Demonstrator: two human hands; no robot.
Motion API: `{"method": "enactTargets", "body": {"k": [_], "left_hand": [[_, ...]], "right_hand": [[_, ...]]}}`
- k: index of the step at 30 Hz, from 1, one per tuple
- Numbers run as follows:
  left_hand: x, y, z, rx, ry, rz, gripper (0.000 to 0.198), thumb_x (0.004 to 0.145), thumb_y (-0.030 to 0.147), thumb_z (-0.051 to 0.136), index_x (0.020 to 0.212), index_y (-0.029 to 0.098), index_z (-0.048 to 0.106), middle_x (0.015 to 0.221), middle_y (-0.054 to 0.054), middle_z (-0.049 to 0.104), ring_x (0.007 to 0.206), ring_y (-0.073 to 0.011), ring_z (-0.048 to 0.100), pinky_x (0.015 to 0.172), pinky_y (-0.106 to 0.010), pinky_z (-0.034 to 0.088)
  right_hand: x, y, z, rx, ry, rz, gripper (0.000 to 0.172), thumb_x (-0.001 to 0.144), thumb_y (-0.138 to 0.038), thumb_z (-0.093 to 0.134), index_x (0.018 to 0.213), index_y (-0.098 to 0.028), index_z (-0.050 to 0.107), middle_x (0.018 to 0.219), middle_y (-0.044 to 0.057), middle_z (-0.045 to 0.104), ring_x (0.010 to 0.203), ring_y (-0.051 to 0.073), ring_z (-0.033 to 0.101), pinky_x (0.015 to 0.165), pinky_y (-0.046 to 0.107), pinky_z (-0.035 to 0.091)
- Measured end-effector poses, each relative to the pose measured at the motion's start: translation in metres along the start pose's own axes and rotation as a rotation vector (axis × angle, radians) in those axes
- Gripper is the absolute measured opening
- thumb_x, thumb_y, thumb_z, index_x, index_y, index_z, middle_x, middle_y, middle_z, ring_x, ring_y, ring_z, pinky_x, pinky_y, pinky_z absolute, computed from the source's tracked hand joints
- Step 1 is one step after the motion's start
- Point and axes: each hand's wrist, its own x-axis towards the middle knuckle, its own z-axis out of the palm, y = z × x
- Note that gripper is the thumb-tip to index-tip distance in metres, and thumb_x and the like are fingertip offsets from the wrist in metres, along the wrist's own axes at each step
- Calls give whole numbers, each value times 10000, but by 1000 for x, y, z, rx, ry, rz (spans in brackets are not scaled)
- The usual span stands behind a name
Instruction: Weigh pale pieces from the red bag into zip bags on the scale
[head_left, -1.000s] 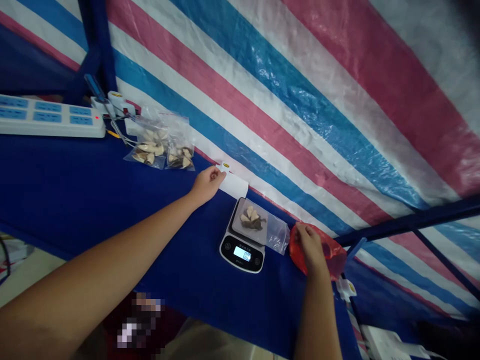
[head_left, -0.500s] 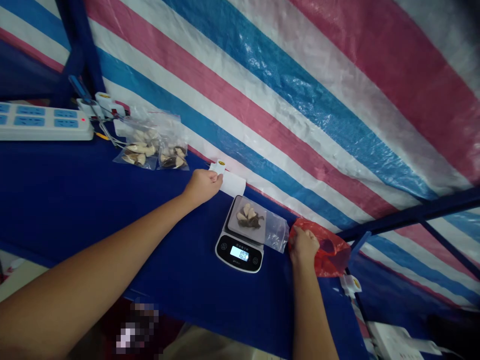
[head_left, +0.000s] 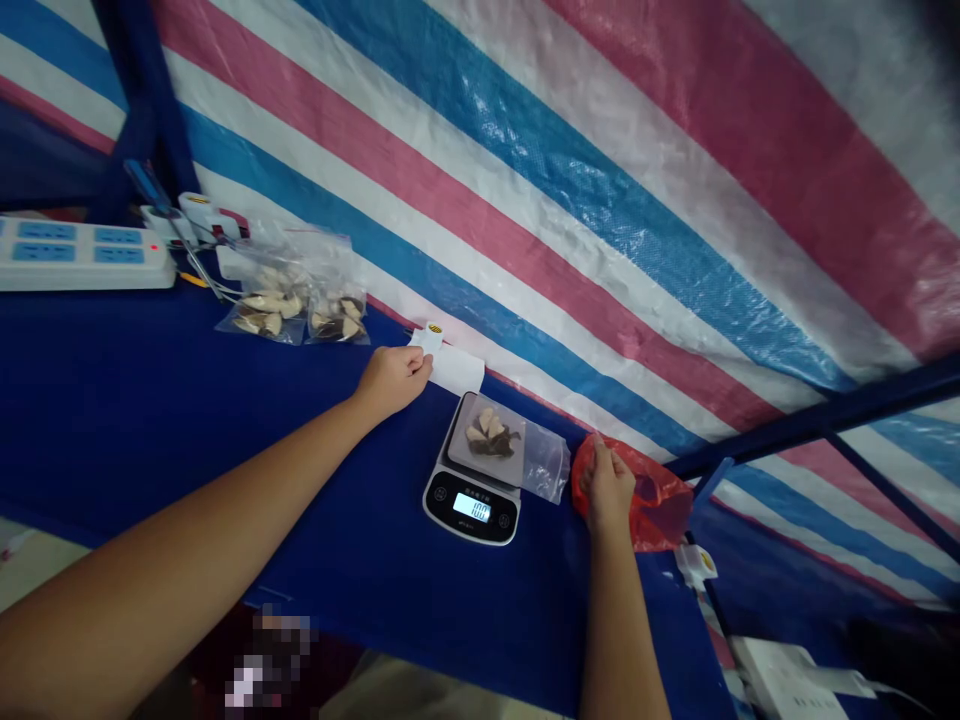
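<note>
My left hand (head_left: 394,382) rests on the blue table with its fingers curled shut against a white plastic clip (head_left: 433,336) and white paper (head_left: 459,370); whatever lies inside the fingers is hidden. To the right, a digital scale (head_left: 471,508) shows what looks like 10.0. Across its pan lies a clear zip bag (head_left: 546,468) with sliced dried mushrooms (head_left: 491,434) inside. My right hand (head_left: 609,488) pinches the edge of a red plastic bag (head_left: 660,510) beside the scale; the bag's contents cannot be made out.
Several filled clear bags (head_left: 292,290) lie at the back left, near a power strip (head_left: 82,255) and a screwdriver-like tool (head_left: 146,185). A striped tarp (head_left: 480,240) slopes behind the table (head_left: 187,400). At the right stand a blue frame bar (head_left: 825,415) and another white clip (head_left: 697,565).
The scale's reading has gone from about 10.3 to about 10.0. My right fingers have lifted slightly at the red bag's edge. The whole view has shifted a little.
</note>
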Motion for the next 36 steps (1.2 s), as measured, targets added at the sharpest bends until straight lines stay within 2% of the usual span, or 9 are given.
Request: {"method": "enactTargets", "body": {"k": [2,5,9,13,20,23,27,32,36], "left_hand": [[0,-1,1,-6,-38,-20,355,843,391,547,613,221,337,534,51,335,511,-114,333,585,-293,291],[-1,-4,2,-44,-113,-11,207,825,396,598,855,225,485,743,25,549,635,-138,491,646,-282,379],[-1,-5,4,1,-154,50,211,834,348,586,975,216,501,938,-42,629,885,-206,590,810,-331,438],[0,-2,1,128,-184,8,102,846,233,536,945,212,526,966,-60,656,951,-238,601,846,-376,421],[-1,0,-1,347,-332,25,129,875,182,486,937,175,599,1019,-128,686,1016,-299,597,818,-431,404],[-2,0,-1,323,-401,84,121,866,181,503,905,176,617,1003,-125,696,995,-285,610,809,-426,415],[-3,-2,0,297,-436,122,150,862,182,515,942,171,642,1013,-139,698,1006,-284,617,833,-436,432],[-3,-4,3,275,-431,148,175,854,165,521,967,163,654,1007,-175,684,1013,-319,614,861,-497,433],[-2,-5,5,242,-464,117,218,861,168,507,1017,149,656,1039,-193,674,1057,-353,609,895,-536,427]], "right_hand": [[-3,-5,-1,29,18,62,572,737,-684,711,629,-249,355,474,-111,290,373,61,258,362,221,194],[-10,-10,-3,-75,-136,113,548,750,-710,700,661,-215,482,483,-57,462,387,87,383,376,225,244],[-20,-21,5,-85,-337,68,518,718,-586,809,972,-220,545,687,-7,688,501,132,550,472,233,385],[-23,-66,22,-150,-355,-211,526,788,-501,778,1161,-246,508,881,40,744,805,204,697,716,303,513],[-6,-205,65,-690,-340,-886,326,880,-351,671,1178,-234,608,966,62,721,948,246,692,866,382,508],[4,-248,104,-794,-389,-1033,271,876,-313,652,1134,-233,659,987,64,719,935,245,687,852,377,510],[29,-272,178,-819,-515,-1187,211,871,-295,631,1051,-217,709,1003,77,730,934,262,671,867,416,506],[61,-258,292,-765,-728,-1269,276,860,-181,561,1087,-194,718,1095,96,740,1055,280,646,978,468,479],[41,-221,370,-721,-704,-1180,423,891,-132,455,1276,-154,630,1229,132,693,1079,250,631,961,426,496]]}}
